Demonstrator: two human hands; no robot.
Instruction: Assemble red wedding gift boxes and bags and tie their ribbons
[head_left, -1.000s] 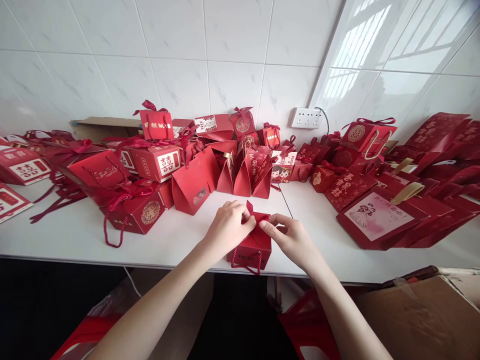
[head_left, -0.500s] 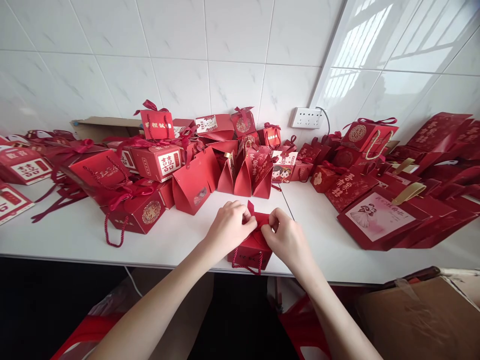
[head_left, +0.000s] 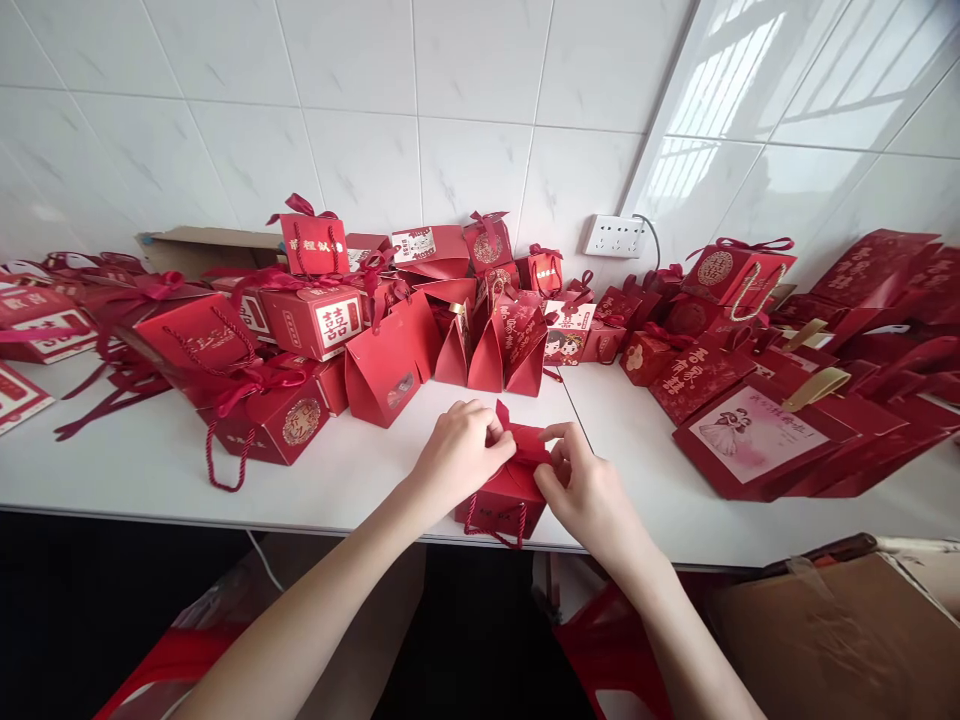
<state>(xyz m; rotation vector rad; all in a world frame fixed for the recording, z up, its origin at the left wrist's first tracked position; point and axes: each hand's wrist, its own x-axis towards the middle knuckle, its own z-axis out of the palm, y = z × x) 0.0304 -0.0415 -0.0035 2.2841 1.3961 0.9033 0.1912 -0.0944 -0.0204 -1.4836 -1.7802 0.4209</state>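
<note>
A small red gift box with twisted rope handles stands at the table's front edge. On its top lies a red ribbon, its pointed tail rising behind my left fingers. My left hand is closed in a pinch on the ribbon at the box's upper left. At the box's right side, my right hand has its index finger and thumb apart, close by the ribbon's right end. Both fingertips are near the box lid, and part of the ribbon is hidden by the left hand.
Red gift boxes crowd the left and back of the white table. More boxes, one with a wedding-couple picture, stand at right. A power socket is on the tiled wall. A cardboard box sits low at right.
My right hand has shifted slightly right, and its pinched fingers have spread, leaving more of the ribbon visible. My left hand keeps its place and its pinch.
</note>
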